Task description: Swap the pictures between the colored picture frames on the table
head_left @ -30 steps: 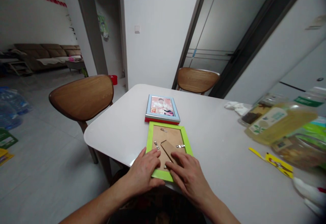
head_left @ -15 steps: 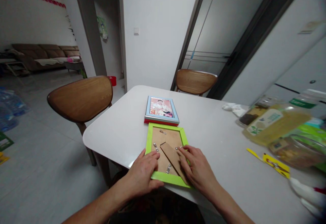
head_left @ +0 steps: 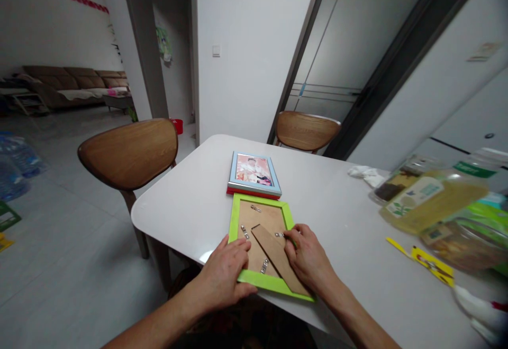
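A green picture frame lies face down at the table's near edge, its brown backing board upward. A brown stand leg slants across the board. Small metal clips sit along the sides, among them a left clip and a bottom clip. My left hand grips the frame's lower left corner, fingers over the side and thumb at the near edge. With bent fingers, my right hand presses at the right metal clip, its palm above the stand leg.
Beyond the green frame, a blue picture frame rests on a red one. Bottles and jars, including a large bottle of yellow liquid, crowd the table's right side. Near them lie a yellow tool and crumpled tissue. Wooden chairs stand around.
My right index finger has shifted on the right clip, which shows more plainly now. The stand leg's lower end has swung slightly right. My left hand keeps its hold on the frame.
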`<state>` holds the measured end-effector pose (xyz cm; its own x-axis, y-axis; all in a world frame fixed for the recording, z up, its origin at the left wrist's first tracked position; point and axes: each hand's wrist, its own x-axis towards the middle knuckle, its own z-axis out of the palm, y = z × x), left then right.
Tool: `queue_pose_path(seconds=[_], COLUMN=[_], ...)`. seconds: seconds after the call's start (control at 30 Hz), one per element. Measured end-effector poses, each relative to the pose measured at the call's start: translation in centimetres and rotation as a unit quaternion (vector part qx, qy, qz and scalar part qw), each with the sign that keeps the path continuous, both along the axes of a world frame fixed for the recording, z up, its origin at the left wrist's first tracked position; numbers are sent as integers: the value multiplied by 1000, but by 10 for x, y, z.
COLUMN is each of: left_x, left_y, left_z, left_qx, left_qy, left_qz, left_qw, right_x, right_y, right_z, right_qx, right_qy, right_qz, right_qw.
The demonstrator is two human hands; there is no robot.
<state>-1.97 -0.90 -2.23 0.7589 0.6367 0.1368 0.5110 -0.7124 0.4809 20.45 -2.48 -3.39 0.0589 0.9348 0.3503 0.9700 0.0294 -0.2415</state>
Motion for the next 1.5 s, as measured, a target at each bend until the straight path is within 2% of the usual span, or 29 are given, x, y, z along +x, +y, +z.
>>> queue_pose_path(seconds=[0.1, 0.2, 0.33, 0.43, 0.57, 0.83, 0.9, 1.03, 1.1, 1.37, 1.5], left_x=[-1, -1, -1, -2, -3, -2, -2, -2, -2, -3, 3], left_y=[0, 0, 0, 0, 1, 0, 0, -1, -1, -2, -8], left_z=[-3, -6, -6, -6, -7, -6, -6, -6, -7, -14, -6], left_qx=[-2, -4, -6, -12, -22, -28, -29, -32, -32, -16, 4], left_qy=[-19, -32, -46, -59, -66, -78, -78, -72, -72, -67, -38], left_qz=[0, -5, 1, -2, -10, -7, -4, 0, 0, 6, 17], left_qw=[1000, 999, 999, 998, 998, 997, 997, 997, 997, 998, 999], right_x=[-3, -20, -55, -68, -65, -59, -56, -45, -41, -36, -36], right_y=[-2, 0, 12, 24, 30, 32, 41, 68, 80, 103, 105], right_z=[3, 8, 13, 16, 16, 11, 12, 12, 10, 5, 8], right_qx=[16, 37, -5, -30, -57, -59, -57, -45, -52, -71, -62], right_qy=[-28, -41, -14, -11, 22, 74, 93, 89, 81, 77, 104], right_qz=[4, 28, 113, 125, 139, 149, 127, -1, -39, -133, -130], right_qw=[999, 998, 993, 992, 988, 984, 986, 995, 995, 985, 984])
